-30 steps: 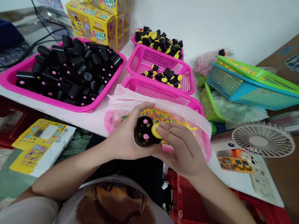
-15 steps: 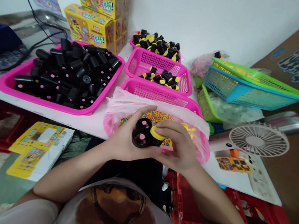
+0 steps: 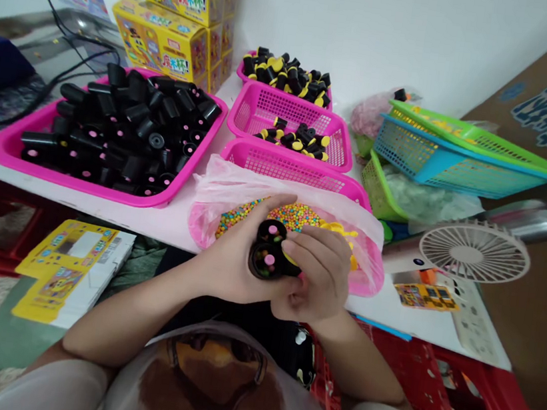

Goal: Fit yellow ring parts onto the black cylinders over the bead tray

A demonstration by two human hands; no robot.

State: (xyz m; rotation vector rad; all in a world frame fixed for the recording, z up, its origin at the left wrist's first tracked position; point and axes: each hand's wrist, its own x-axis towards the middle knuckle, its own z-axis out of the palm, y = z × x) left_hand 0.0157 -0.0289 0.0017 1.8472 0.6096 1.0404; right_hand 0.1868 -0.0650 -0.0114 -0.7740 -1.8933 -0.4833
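My left hand (image 3: pixel 228 259) is closed around a small bunch of black tubes (image 3: pixel 266 258) with pink centres, held open end up. My right hand (image 3: pixel 315 274) is closed on the right side of that bunch, its fingers pressing a yellow cap (image 3: pixel 288 259) that is mostly hidden under them. Both hands are over the near edge of a pink basket (image 3: pixel 302 175) lined with a pink plastic bag (image 3: pixel 235 190) full of small coloured candy beads (image 3: pixel 292 215). Loose yellow caps (image 3: pixel 338 228) lie on the beads.
A large pink tray (image 3: pixel 8 150) of black tubes sits at left. Two pink baskets (image 3: pixel 261 106) behind hold capped tubes. Yellow boxes (image 3: pixel 159 35) stand at the back. Green and blue baskets (image 3: pixel 461 156) and a small white fan (image 3: pixel 474 250) are at right. Red crates (image 3: pixel 411 384) sit below.
My right hand has curled in over the yellow cap, pressing it onto the bunch so it is nearly covered. The bunch has shifted slightly down and toward me.
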